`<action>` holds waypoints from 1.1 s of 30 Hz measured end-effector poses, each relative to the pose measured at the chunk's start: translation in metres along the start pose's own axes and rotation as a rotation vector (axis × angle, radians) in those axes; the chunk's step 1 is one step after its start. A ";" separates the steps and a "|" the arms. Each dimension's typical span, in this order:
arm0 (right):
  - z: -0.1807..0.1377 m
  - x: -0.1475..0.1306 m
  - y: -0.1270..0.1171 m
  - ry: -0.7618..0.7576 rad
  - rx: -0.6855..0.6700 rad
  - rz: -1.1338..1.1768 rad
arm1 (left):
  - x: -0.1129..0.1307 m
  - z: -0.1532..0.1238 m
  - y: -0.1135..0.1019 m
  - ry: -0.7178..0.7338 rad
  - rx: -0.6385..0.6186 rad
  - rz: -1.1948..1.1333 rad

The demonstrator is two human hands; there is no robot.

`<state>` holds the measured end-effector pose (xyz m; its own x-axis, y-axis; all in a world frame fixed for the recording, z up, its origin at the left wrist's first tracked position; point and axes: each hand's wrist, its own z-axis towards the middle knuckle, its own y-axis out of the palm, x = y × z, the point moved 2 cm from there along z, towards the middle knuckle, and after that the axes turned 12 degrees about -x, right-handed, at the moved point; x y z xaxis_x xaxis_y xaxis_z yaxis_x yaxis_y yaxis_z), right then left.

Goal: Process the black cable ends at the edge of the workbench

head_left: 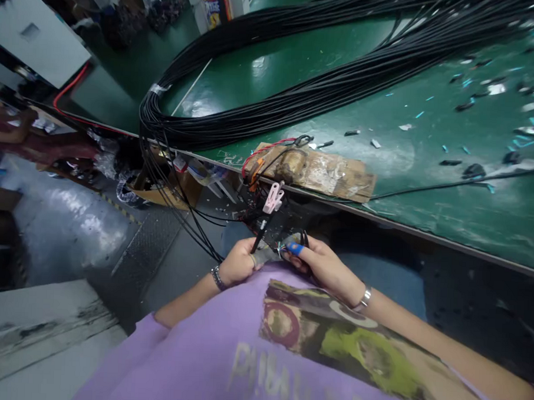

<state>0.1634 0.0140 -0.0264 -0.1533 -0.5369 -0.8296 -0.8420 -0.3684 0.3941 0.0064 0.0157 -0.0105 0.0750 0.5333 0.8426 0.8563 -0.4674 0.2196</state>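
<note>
At left, the cable bundle loops over the green counter, strands hanging off its edge. The left hand clasps a tilted black cable. Between the hands, thin coloured wires are bared — stripping looks done there — and the right hand has its fingers pinched on them. Further right lie scraps; how much remains I cannot tell.

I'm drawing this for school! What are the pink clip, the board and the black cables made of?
Pink clip: probably plastic; smooth, evenly coloured. Board: looks like rough wood, showing grain. Black cables: probably rubber or plastic outside, judging by their soft sheen.
</note>
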 end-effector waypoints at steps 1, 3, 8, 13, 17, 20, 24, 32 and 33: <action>0.000 0.001 0.001 0.023 -0.011 0.013 | 0.000 0.000 0.000 0.002 0.007 0.002; 0.000 0.001 0.001 0.060 -0.019 0.027 | -0.001 0.000 -0.001 0.009 0.014 0.005; -0.001 0.000 0.002 0.084 -0.015 0.039 | -0.005 0.001 -0.002 0.034 0.019 0.009; -0.001 -0.002 0.001 0.089 -0.017 0.018 | -0.004 0.001 -0.002 0.039 0.043 -0.002; -0.001 -0.003 0.000 0.081 0.033 0.066 | -0.002 0.001 -0.002 0.039 0.044 -0.001; 0.001 -0.003 0.000 0.040 0.034 0.008 | -0.004 0.002 -0.003 0.043 0.037 0.004; 0.001 -0.005 -0.003 -0.104 0.067 -0.315 | -0.009 0.004 -0.003 0.032 0.057 0.019; -0.005 -0.018 0.000 -0.430 -0.076 -1.431 | -0.010 0.009 -0.003 0.073 0.063 0.113; -0.005 -0.019 0.000 -0.434 -0.078 -1.405 | -0.011 0.009 -0.003 0.065 0.060 0.105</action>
<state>0.1690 0.0209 -0.0089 0.5969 0.5477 -0.5863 -0.4000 -0.4303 -0.8092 0.0075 0.0183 -0.0250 0.1342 0.4360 0.8899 0.8745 -0.4744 0.1006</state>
